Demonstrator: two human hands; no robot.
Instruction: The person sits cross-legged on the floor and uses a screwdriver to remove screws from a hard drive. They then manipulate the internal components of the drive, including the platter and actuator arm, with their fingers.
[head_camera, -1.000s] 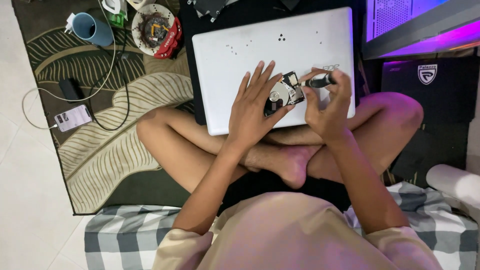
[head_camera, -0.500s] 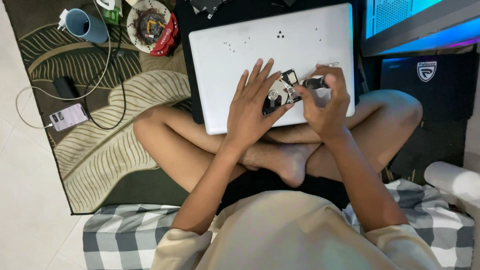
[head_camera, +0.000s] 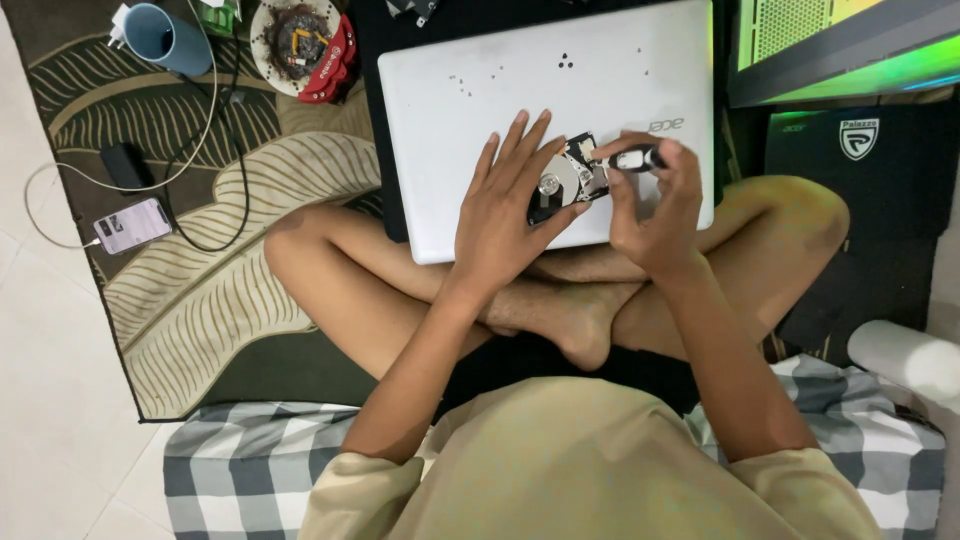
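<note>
White laptop (head_camera: 480, 110) bears an opened hard drive (head_camera: 568, 180); left hand (head_camera: 505, 215) splayed on it, right hand (head_camera: 650, 205) grip pinching a screwdriver (head_camera: 637, 158).

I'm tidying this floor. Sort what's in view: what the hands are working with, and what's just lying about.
In use: opened hard drive under left hand; small tool in right hand; white laptop beneath.
Lying about: blue cup, phone, cables, bowl of parts.

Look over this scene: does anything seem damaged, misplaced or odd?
Yes. The hard drive under the left hand lies opened, its shiny platter bare, on a closed white laptop used as a bench. The right hand holds a small tool at it.
</note>
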